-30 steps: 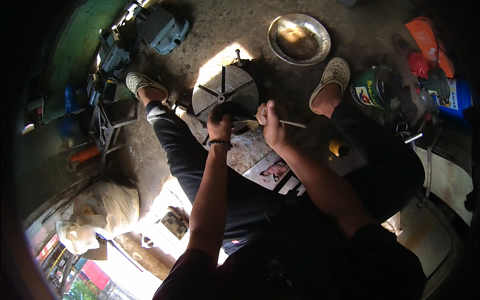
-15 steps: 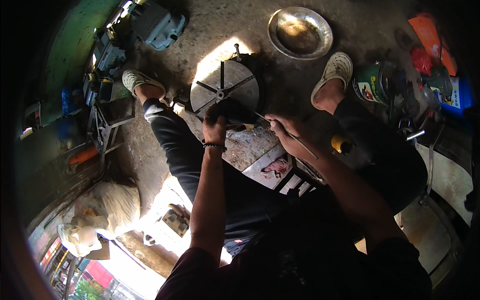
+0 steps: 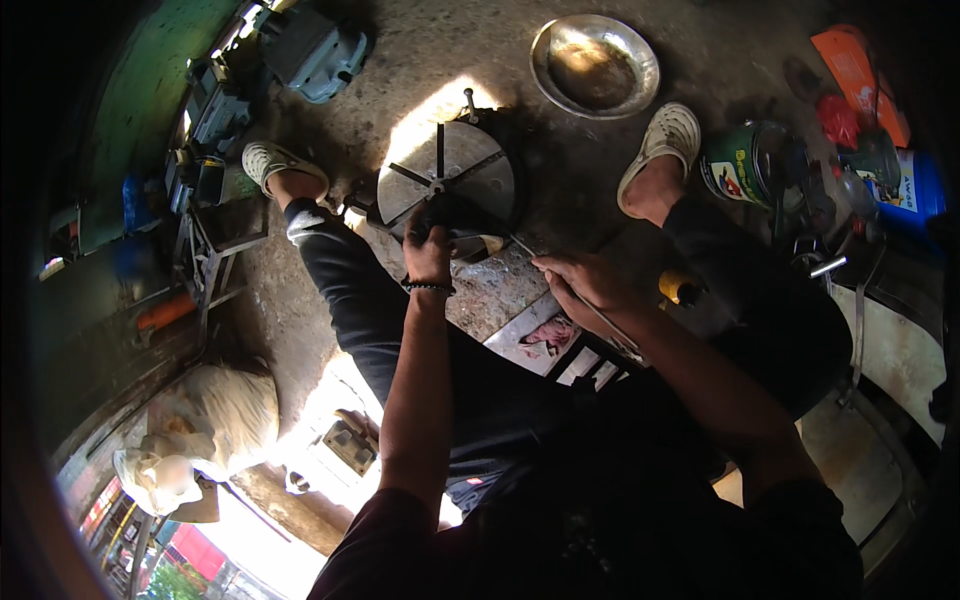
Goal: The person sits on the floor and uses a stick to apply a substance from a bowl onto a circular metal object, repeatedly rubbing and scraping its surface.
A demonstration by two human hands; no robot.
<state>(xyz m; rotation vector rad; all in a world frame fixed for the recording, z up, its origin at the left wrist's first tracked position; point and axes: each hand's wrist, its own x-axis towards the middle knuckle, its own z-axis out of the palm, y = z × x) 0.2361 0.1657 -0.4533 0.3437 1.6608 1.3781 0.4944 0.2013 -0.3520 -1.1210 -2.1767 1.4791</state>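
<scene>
My left hand [image 3: 428, 258] is closed around a dark, bulky piece [image 3: 462, 222] whose kind is lost in shadow. This piece lies over the near edge of a round slotted metal table [image 3: 472, 172], which resembles a machinist's rotary table. In my right hand [image 3: 588, 283] is a thin metal rod [image 3: 524, 244], slanting from under my wrist up toward the dark piece. The rod's far tip ends at or beside that piece; whether they touch I cannot tell. A dark bead bracelet [image 3: 428, 289] circles my left wrist.
A shallow metal basin [image 3: 645, 85] sits at the far side. Grey machine parts [image 3: 310, 55] stand far left. On the right are a green bucket [image 3: 735, 165], an orange piece [image 3: 862, 85] and a blue container [image 3: 915, 190]. A yellow object [image 3: 675, 287] lies by my right leg.
My right hand has drawn back slightly toward me with the rod, whose near end has tipped lower. My left hand stays on the dark piece in nearly the same place.
</scene>
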